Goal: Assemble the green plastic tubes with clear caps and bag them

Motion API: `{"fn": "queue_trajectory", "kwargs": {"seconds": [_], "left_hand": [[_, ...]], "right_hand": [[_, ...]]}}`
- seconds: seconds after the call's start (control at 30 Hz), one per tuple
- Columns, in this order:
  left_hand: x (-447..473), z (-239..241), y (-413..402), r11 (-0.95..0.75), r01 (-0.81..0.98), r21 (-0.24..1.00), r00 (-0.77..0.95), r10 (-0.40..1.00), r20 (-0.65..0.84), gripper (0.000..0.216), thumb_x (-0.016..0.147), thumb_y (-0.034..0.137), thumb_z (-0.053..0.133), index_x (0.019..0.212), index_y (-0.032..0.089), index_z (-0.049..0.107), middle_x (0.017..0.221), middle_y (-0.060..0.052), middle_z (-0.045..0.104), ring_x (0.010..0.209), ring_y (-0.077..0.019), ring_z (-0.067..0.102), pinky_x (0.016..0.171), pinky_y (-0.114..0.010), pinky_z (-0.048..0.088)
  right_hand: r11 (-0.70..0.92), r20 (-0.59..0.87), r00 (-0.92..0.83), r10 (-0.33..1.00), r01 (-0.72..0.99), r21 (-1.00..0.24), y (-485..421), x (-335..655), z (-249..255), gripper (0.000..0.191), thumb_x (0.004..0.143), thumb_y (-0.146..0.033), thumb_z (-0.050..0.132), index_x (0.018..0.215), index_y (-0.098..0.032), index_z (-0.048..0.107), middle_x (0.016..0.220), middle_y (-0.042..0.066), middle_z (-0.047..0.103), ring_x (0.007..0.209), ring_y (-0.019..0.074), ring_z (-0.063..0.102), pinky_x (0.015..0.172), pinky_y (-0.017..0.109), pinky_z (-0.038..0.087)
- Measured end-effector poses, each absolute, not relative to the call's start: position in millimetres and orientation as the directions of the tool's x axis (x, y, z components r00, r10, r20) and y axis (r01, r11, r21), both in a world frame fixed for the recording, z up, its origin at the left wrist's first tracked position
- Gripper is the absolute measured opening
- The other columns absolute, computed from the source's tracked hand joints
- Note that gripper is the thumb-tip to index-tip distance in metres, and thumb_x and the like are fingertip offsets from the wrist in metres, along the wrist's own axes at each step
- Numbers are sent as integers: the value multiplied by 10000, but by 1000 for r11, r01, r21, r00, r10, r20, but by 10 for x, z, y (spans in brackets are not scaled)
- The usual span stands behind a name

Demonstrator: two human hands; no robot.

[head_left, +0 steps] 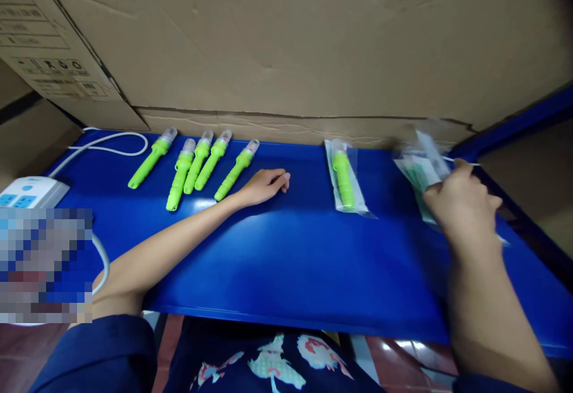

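My left hand (267,186) rests on the blue tabletop with its fingers curled closed and nothing visible in them. Just left of it lies a lime-green ribbed stick with a clear cap (233,177), the nearest of several such sticks. One more green stick (344,179) lies in a clear plastic bag with a white backing, between my two hands. At the right, my right hand (465,205), slightly blurred, pinches a clear plastic bag (432,153) over other bags with white and green in them (418,175). Its fingertips are partly hidden.
A tall cardboard sheet (277,40) stands along the back edge of the blue table (304,267). On the left are a white power strip (33,190) and its looped cable (120,134). A pixelated patch covers the lower left. Cardboard and a blue frame border the right side.
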State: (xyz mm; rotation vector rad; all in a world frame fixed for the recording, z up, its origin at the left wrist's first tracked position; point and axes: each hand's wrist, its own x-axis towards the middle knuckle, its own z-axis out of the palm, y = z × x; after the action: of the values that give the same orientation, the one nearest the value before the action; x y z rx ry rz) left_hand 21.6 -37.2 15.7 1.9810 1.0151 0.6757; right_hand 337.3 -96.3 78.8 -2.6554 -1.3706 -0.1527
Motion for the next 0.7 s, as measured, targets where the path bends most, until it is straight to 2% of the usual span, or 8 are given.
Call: {"fn": "queue_trajectory", "kwargs": {"seconds": [0.13, 0.23, 0.33, 0.5, 0.7], "left_hand": [[206, 164, -388, -354, 407, 842, 535, 839, 94, 398, 1018, 406, 381, 789, 189, 623, 820, -17, 722, 800, -141, 650, 781, -261, 430], [202, 152, -400, -351, 394, 849, 534, 840, 100, 386, 1011, 406, 391, 786, 189, 617, 816, -19, 717, 795, -143, 643, 777, -265, 427], [197, 149, -420, -321, 375, 870, 530, 844, 83, 381, 1008, 404, 394, 771, 192, 604, 783, -18, 698, 781, -144, 642, 777, -265, 433], [186, 164, -452, -307, 388, 869, 518, 852, 70, 382, 1007, 404, 397, 762, 194, 602, 773, -17, 689, 775, -144, 634, 774, -265, 433], [189, 116, -419, -332, 369, 868, 514, 851, 107, 376, 1007, 403, 397, 772, 195, 604, 785, -18, 698, 797, -148, 646, 791, -268, 447]], "right_hand": [[-536, 277, 543, 793, 838, -106, -1019, 3308, 769, 587, 938, -187, 339, 1503, -35, 385, 1363, 326, 558, 1293, 451, 539, 1033, 631, 316], [-473, 381, 475, 794, 875, -104, -1082, 3228, 728, 573, 966, -239, 324, 1521, -137, 421, 1483, 330, 447, 1347, 464, 477, 992, 674, 303], [-420, 389, 421, 820, 903, -91, -1151, 3148, 691, 575, 970, -263, 318, 1522, -172, 449, 1541, 321, 378, 1365, 443, 465, 1001, 662, 315], [-377, 445, 367, 817, 924, -69, -1200, 3104, 630, 606, 923, -207, 327, 1513, -222, 464, 1546, 264, 409, 1321, 402, 516, 987, 634, 344], [-322, 479, 306, 823, 945, -50, -1197, 3084, 594, 538, 974, -196, 320, 1482, -208, 496, 1519, 288, 437, 1313, 402, 521, 990, 636, 319]]}}
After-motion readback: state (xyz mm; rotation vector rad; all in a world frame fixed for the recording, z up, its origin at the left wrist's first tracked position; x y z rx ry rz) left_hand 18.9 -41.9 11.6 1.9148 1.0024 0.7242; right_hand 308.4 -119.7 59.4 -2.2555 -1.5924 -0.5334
